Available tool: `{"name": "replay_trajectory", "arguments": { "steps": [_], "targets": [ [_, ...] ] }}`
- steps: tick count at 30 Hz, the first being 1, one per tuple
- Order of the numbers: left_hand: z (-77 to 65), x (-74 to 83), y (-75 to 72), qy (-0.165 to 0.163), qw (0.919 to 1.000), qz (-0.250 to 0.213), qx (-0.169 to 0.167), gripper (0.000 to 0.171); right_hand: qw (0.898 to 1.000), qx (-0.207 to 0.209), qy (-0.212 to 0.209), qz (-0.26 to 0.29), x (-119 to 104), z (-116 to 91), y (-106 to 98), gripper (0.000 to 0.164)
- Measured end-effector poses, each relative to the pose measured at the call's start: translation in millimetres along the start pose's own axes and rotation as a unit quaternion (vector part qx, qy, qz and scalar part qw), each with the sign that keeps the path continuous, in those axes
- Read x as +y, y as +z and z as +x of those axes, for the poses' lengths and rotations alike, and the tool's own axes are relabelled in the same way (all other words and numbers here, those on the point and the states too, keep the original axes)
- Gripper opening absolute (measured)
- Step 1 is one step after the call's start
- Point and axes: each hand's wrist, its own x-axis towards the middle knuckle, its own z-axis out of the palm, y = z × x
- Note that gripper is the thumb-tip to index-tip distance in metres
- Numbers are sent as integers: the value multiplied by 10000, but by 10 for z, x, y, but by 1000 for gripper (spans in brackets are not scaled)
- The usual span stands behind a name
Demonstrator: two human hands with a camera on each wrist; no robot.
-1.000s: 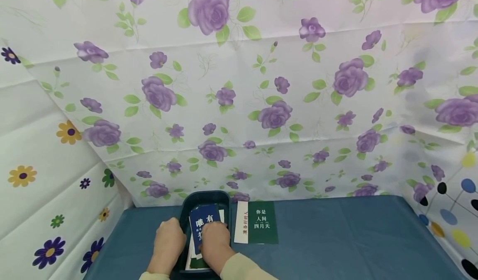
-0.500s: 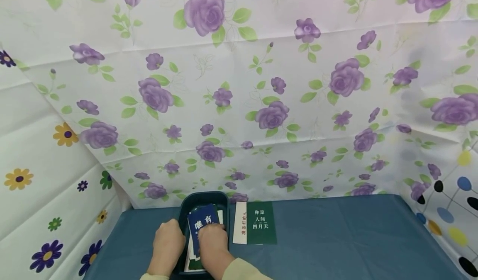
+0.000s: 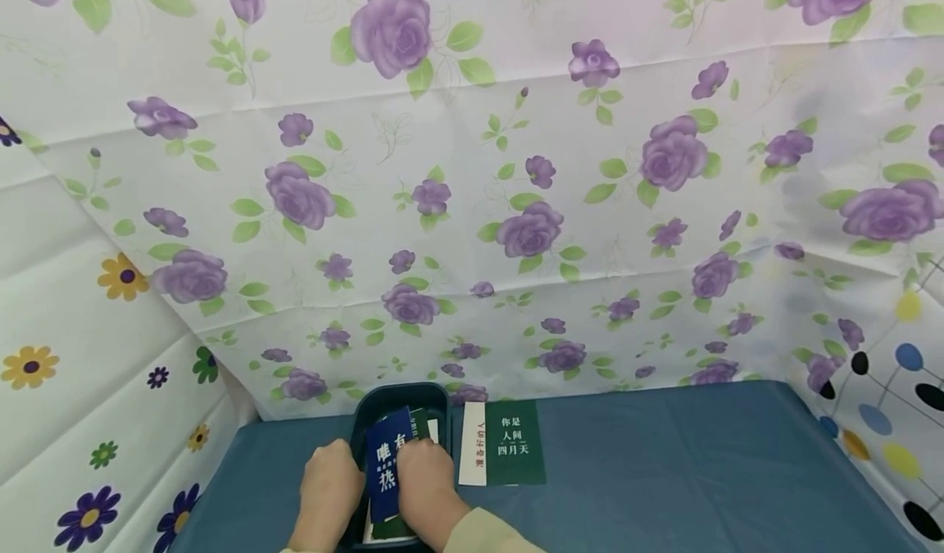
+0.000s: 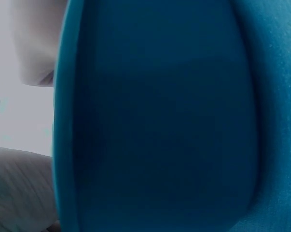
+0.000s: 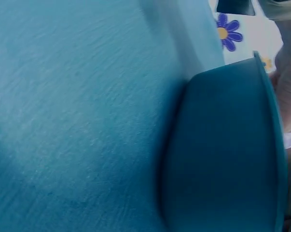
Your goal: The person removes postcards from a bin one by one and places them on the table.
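A dark blue-green tray [image 3: 404,388] stands near the left end of the table, with several printed cards inside. My left hand [image 3: 328,487] grips its left rim; in the left wrist view parts of the fingers [image 4: 22,188] show beyond the tray wall [image 4: 159,135]. Inside, my right hand [image 3: 428,483] holds a blue card [image 3: 382,463] with white characters by its right side. Under it lie a green card [image 3: 392,530] and white ones, partly hidden. In the right wrist view the tray's outer wall [image 5: 222,150] covers most of that hand.
Just right of the tray, a green card [image 3: 516,463] and a white card [image 3: 473,455] with red characters lie on the blue-covered table [image 3: 649,471]. A floral curtain [image 3: 472,233] rises behind the table, and patterned sheets hang at both sides.
The blue card has shifted left in my right hand, uncovering more of a green card beneath it. My left hand stays at the tray rim. The head view has drifted slightly.
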Motion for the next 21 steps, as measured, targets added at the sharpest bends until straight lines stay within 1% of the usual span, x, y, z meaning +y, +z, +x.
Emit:
{"name": "replay_trajectory", "arguments": {
  "steps": [3,6,10,15,18,21],
  "targets": [
    [15,-5,11,-74,10000,0,-64,10,9988,-223,15,446,45,29,-9,25],
    [15,-2,14,-155,9997,-45,-162,9,9970,-177,-16,756,88,31,0,21],
    [2,-15,-18,-188,9995,-197,-179,6,9937,2,-171,1105,139,23,-30,17],
    [-3,-64,-34,-168,9993,-300,-137,5,9875,-153,-146,1559,194,31,-57,18],
    [1,-83,-30,-188,9987,-426,-188,8,9863,-261,-104,1625,211,30,-54,18],
    [2,-104,-34,-244,9978,-561,-255,16,9887,-292,-233,1453,204,14,-56,15]
  ]
}}
